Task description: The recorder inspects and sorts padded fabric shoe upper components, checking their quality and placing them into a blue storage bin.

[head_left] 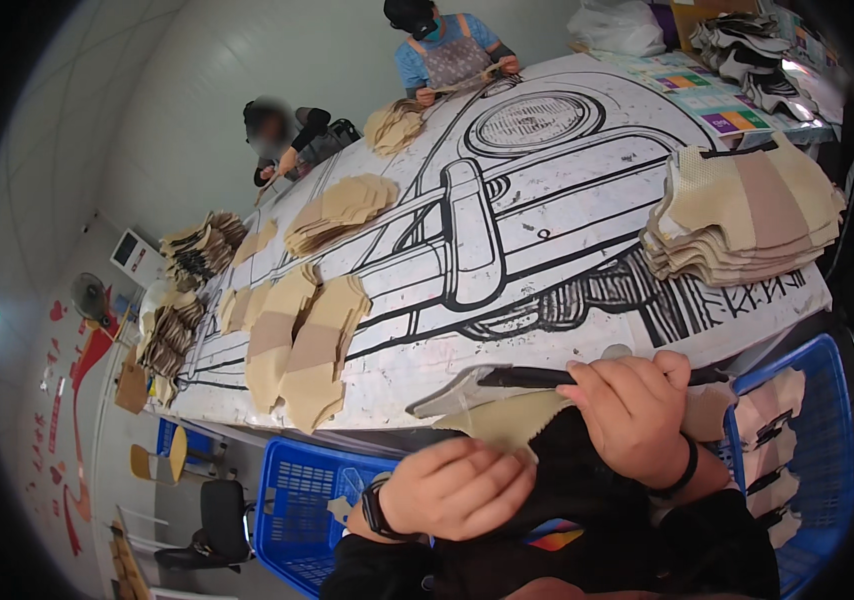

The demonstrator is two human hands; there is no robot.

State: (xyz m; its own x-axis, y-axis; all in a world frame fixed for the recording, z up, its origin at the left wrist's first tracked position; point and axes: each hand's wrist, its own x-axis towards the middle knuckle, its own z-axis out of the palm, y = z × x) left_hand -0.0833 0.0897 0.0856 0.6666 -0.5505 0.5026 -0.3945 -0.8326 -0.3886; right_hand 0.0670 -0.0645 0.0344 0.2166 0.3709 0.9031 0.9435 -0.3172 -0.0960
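Left hand (459, 487): curled closed on tan mesh fabric piece (507, 420) at desk (547, 250) edge.
Right hand (632, 410): gripping black strip (527, 377).
Right: stacked tan pieces (737, 215); blue basket (817, 400).

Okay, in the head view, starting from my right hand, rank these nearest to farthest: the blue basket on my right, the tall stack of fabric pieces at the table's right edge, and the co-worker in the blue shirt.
From the right hand:
1. Blue basket, just right of it, below the table edge.
2. Stack of fabric pieces, up on the table's right side.
3. Co-worker in the blue shirt, at the table's far end.
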